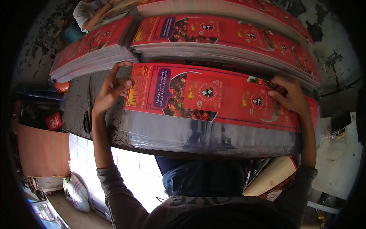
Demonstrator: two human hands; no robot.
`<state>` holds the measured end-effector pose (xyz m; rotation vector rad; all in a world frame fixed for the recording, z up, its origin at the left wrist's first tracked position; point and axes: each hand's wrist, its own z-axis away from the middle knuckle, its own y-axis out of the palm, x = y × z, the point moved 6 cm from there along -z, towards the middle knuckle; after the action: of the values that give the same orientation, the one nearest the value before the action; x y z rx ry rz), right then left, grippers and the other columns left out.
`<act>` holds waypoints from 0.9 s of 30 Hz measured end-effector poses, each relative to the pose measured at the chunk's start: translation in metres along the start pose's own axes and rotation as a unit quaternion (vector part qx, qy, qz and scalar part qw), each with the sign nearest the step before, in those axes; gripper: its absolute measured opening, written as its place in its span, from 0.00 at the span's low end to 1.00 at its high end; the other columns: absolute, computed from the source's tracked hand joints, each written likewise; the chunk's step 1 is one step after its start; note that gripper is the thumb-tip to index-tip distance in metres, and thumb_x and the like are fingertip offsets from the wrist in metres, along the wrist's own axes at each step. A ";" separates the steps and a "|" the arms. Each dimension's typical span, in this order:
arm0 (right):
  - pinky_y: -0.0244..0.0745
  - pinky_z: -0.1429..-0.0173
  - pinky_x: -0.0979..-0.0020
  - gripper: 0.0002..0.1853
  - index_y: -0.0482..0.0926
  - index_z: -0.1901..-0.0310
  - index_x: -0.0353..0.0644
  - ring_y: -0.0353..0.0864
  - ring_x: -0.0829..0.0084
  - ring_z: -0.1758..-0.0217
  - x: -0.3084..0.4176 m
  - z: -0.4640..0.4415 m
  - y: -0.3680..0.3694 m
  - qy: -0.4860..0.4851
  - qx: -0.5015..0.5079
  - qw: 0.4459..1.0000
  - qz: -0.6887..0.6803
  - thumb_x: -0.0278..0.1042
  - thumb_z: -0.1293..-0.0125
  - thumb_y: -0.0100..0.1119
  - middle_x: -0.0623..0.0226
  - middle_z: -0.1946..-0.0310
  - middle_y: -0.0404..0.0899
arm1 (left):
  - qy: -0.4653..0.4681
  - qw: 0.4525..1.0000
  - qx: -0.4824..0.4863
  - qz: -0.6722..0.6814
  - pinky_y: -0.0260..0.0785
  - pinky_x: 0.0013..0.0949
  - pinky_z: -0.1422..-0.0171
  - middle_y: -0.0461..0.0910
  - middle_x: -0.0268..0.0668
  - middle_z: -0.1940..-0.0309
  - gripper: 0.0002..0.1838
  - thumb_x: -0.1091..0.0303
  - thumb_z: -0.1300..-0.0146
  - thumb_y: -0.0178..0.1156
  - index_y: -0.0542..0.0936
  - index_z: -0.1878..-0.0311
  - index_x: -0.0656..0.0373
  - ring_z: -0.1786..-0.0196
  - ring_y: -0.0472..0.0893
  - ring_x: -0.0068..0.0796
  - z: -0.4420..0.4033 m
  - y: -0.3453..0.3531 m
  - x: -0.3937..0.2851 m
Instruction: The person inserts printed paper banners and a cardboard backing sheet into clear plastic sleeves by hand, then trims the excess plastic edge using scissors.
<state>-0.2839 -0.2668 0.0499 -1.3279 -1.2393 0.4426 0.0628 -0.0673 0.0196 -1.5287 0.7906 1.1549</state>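
A long red printed sheet (234, 101), with food pictures and panda logos, lies in front of me. It rests over a stack of clear plastic sleeves (206, 133) at the near side of the table. My left hand (110, 91) has its bent fingers and thumb at the sheet's left end, gripping the edge. Near the right end, my right hand (290, 94) curls over the sheet, thumb and fingers pressed on its printed face. Whether the sheet is inside a sleeve I cannot tell.
Tall stacks of similar red sheets (228, 32) stand behind, with another stack (95, 42) at the left. Dark-handled scissors (87, 121) lie on the worn table (76, 101). Another person's arm (97, 19) shows at the top left. A white sack (77, 192) stands on the floor.
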 end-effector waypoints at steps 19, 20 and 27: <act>0.61 0.48 0.63 0.26 0.68 0.53 0.38 0.67 0.53 0.51 -0.035 0.102 -0.050 0.171 -0.081 0.979 0.081 0.39 0.54 0.60 0.55 0.55 0.64 | 0.175 0.904 -0.063 -0.386 0.67 0.39 0.51 0.69 0.43 0.53 0.20 0.69 0.52 0.61 0.70 0.54 0.59 0.52 0.72 0.45 0.011 0.052 -0.049; 0.61 0.47 0.63 0.26 0.68 0.52 0.39 0.66 0.53 0.50 -0.038 0.106 -0.048 0.158 -0.101 0.976 0.113 0.40 0.54 0.59 0.55 0.55 0.64 | 0.175 0.904 -0.061 -0.385 0.67 0.39 0.51 0.69 0.43 0.53 0.20 0.69 0.52 0.61 0.70 0.54 0.59 0.52 0.72 0.45 0.010 0.052 -0.049; 0.60 0.46 0.62 0.27 0.67 0.50 0.39 0.65 0.53 0.49 -0.042 0.108 -0.043 0.171 -0.148 0.962 0.150 0.40 0.54 0.58 0.54 0.52 0.63 | 0.170 0.915 -0.042 -0.363 0.65 0.40 0.46 0.66 0.44 0.49 0.23 0.67 0.53 0.61 0.69 0.51 0.60 0.47 0.69 0.46 0.003 0.050 -0.049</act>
<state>-0.4071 -0.2621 0.0461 -1.7774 -0.8389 0.2273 0.0011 -0.0813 0.0495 -1.8937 0.3227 0.3767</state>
